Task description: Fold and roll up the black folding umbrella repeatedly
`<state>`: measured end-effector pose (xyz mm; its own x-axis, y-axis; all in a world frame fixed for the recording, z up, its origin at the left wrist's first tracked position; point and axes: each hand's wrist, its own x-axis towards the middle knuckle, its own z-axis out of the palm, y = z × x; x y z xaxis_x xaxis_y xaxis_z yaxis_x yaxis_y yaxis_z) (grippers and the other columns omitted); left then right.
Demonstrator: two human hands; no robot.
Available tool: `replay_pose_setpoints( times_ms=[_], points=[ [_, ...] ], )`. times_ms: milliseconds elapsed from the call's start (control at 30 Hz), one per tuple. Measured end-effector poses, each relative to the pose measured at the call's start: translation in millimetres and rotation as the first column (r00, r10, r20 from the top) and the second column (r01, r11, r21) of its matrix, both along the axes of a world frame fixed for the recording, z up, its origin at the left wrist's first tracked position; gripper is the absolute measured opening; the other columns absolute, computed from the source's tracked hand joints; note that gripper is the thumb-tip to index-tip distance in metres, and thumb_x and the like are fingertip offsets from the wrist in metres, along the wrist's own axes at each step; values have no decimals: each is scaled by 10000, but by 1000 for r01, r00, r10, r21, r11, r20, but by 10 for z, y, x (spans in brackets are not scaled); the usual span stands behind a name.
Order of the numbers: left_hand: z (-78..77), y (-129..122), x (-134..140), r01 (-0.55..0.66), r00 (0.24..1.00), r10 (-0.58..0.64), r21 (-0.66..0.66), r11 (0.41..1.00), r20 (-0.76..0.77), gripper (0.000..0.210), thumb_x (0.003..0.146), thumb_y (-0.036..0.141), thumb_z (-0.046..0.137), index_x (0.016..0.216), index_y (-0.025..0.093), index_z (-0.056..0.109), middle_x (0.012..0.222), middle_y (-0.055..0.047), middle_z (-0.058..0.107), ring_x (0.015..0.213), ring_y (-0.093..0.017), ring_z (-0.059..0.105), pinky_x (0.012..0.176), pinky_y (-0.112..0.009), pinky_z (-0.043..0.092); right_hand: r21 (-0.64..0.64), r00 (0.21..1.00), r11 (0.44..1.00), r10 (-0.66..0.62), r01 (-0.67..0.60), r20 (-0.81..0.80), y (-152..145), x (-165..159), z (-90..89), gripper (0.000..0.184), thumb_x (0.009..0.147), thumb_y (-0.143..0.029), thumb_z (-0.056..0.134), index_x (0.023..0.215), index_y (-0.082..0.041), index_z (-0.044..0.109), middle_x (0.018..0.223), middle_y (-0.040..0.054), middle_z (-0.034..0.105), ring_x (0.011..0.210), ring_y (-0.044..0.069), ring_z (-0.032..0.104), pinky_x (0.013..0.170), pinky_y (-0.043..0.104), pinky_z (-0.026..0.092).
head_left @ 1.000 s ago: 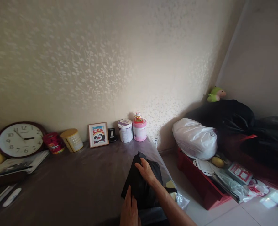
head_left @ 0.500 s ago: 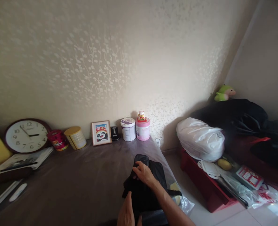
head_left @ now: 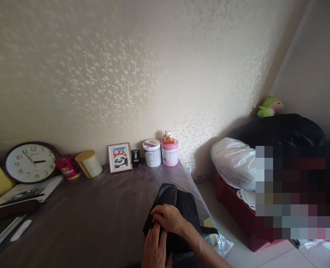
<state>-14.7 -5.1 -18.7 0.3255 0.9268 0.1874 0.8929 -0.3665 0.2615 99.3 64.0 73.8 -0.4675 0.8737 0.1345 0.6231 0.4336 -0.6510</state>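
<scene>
A black bag-like bundle (head_left: 185,203) of thin, slightly shiny fabric lies folded on the right part of the grey-brown covered surface (head_left: 98,216), a short strap sticking out at its right. My right hand (head_left: 169,217) rests on the middle of it, fingers bent and pressed together over the fabric; what lies under the fingertips is hidden. Just in front, my left hand (head_left: 155,245) lies on the bundle's near left part with its fingers stretched out. Its fingertips meet the right hand's fingers. A clear plastic bag (head_left: 222,243) shows by the bundle's right side.
Along the wall stand a clock (head_left: 32,162), a red can (head_left: 67,166), a yellow-lidded can (head_left: 89,163), a panda picture frame (head_left: 120,158), a white tub (head_left: 152,153) and a pink tub (head_left: 170,153) with a figurine. A red bin (head_left: 234,216) and white sack (head_left: 231,162) are at right.
My right hand has moved slightly down toward me, and my left hand has moved forward until the two meet. The raised fabric at the bundle's left now lies flatter.
</scene>
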Motion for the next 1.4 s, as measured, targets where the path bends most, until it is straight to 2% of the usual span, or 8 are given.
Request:
replay_pose_setpoints(
  times_ms=[167,300,500,700,867,1000,1200,1400],
  points=[
    [-11,-33,46,-98,995,98,12,995,14,639,587,18,504,1212,146,482,1363,-144,411,1250,-299,408,1021,-418,386,159,993,983,102,-91,-63,-78,109,-53,269,876,-226,425,973,-257,674,873,-18,709,891,140,578,803,230,425],
    [-1,-26,106,-86,995,85,15,996,56,698,543,-26,464,1218,149,470,1409,-133,363,1293,-280,354,1041,-413,362,261,990,957,142,-131,-24,-23,216,-152,272,904,-253,410,987,-239,669,998,11,687,1104,162,501,1007,331,297],
    [-59,-13,116,-102,991,106,-51,993,78,713,545,-51,404,1231,133,465,1440,-155,306,1312,-239,328,1049,-380,343,303,998,951,53,-56,19,275,258,-261,286,923,-272,381,975,-249,661,1047,7,673,1167,162,459,1069,404,162],
    [-26,-5,151,-173,978,188,-159,972,90,831,573,-45,364,1377,119,234,1465,-112,261,1330,-195,292,1062,-325,320,310,997,951,-42,22,58,674,280,-299,288,910,-238,380,915,-245,668,995,9,688,1143,174,470,1058,412,167],
    [63,-13,147,-165,976,193,-232,959,101,851,576,-30,368,1391,125,178,1483,-96,215,1336,-198,282,1072,-317,292,218,979,958,-200,189,30,921,303,-324,271,891,-229,394,893,-220,665,997,40,683,971,167,577,970,319,321],
    [126,-39,121,-144,976,179,-249,958,121,818,638,5,377,1402,134,115,1480,-112,222,1316,-226,321,1037,-344,345,197,925,905,-377,377,-37,901,560,-311,270,878,-239,383,955,-222,642,1047,66,662,1017,205,567,945,342,352],
    [110,-88,110,-103,958,153,-204,974,244,747,747,75,343,1411,191,22,1476,-100,233,1317,-225,320,1016,-367,373,74,706,703,-698,707,-121,450,1237,-372,313,852,-343,343,933,-202,610,972,89,653,944,214,594,864,337,408],
    [34,-94,116,-92,950,120,-109,990,289,747,756,77,316,1409,182,-30,1478,-104,212,1337,-211,276,1045,-372,349,-291,700,718,-690,632,-184,0,1329,-450,364,811,-474,348,884,-218,596,715,31,636,639,183,614,555,278,452]
  ],
)
